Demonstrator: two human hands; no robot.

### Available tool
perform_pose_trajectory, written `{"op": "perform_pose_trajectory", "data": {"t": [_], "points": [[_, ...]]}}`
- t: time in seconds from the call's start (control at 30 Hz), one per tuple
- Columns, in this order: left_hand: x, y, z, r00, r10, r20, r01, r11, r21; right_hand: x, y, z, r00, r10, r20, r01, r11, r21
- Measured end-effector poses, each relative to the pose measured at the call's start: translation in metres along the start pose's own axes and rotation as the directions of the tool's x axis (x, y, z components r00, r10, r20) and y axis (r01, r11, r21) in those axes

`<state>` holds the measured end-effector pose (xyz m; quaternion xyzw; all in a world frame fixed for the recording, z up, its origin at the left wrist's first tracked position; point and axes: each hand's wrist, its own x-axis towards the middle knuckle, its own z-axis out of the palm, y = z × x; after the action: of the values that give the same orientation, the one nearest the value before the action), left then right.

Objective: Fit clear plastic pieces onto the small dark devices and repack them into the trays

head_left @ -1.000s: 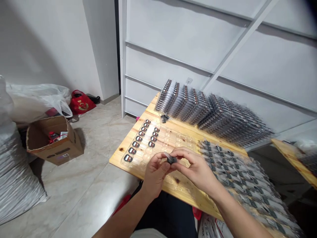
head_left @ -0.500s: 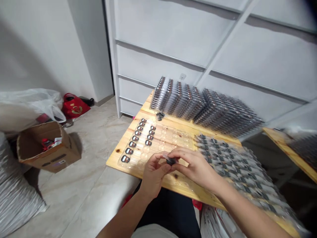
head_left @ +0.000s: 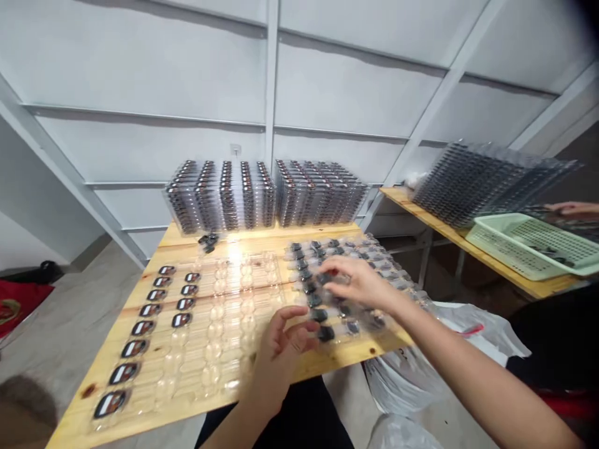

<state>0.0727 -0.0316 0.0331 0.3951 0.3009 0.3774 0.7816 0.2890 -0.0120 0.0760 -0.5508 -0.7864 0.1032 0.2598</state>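
Observation:
My left hand [head_left: 283, 349] hovers over the near edge of the table, its fingers loosely curled and apart, with nothing visible in them. Further right, my right hand [head_left: 358, 282] reaches over a clear tray holding rows of small black parts [head_left: 326, 333]. Its thumb and fingers close around a small black part [head_left: 324, 278], blurred by motion. Left of my hands lies another clear plastic tray [head_left: 201, 358]. Black pieces with white-and-orange faces [head_left: 124, 373] fill its left column, and several more sit in the second column.
Tall stacks of filled trays [head_left: 219, 196] stand at the back of the wooden table [head_left: 154, 249], near a small pile of black bits [head_left: 208, 241]. On a side table at right are stacked trays [head_left: 477, 181], a pale green basket [head_left: 519, 246] and another person's hand [head_left: 573, 209].
My hands, together on a small black part before, have separated. My right hand has moved to the tray of black parts, and the view has swung right, showing the basket and another person.

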Motion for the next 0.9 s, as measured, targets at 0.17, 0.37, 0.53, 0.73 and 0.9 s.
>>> {"op": "perform_pose_trajectory", "data": {"t": [0.17,0.37,0.53,0.73,0.9], "points": [[0.040,-0.016,0.025,0.984,0.025,0.177,-0.077,0.952,0.295,-0.016,0.147,-0.044,0.966,0.253,-0.048,-0.255,0.914,-0.316],[0.100,-0.018,0.063,0.921,0.099,0.377,-0.321,0.740,0.590,-0.017,0.224,-0.040,0.963,0.261,0.072,-0.227,0.922,-0.314],[0.154,-0.031,0.086,0.850,0.128,0.510,-0.505,0.472,0.723,-0.008,0.233,-0.035,0.966,0.203,0.158,-0.148,0.941,-0.304],[0.211,-0.053,0.106,0.738,0.072,0.671,-0.674,0.103,0.731,-0.005,0.239,-0.037,0.967,0.132,0.216,-0.065,0.954,-0.292],[0.245,-0.064,0.120,0.713,-0.069,0.698,-0.697,-0.174,0.695,-0.005,0.246,-0.036,0.970,0.088,0.225,-0.028,0.966,-0.255]]}}
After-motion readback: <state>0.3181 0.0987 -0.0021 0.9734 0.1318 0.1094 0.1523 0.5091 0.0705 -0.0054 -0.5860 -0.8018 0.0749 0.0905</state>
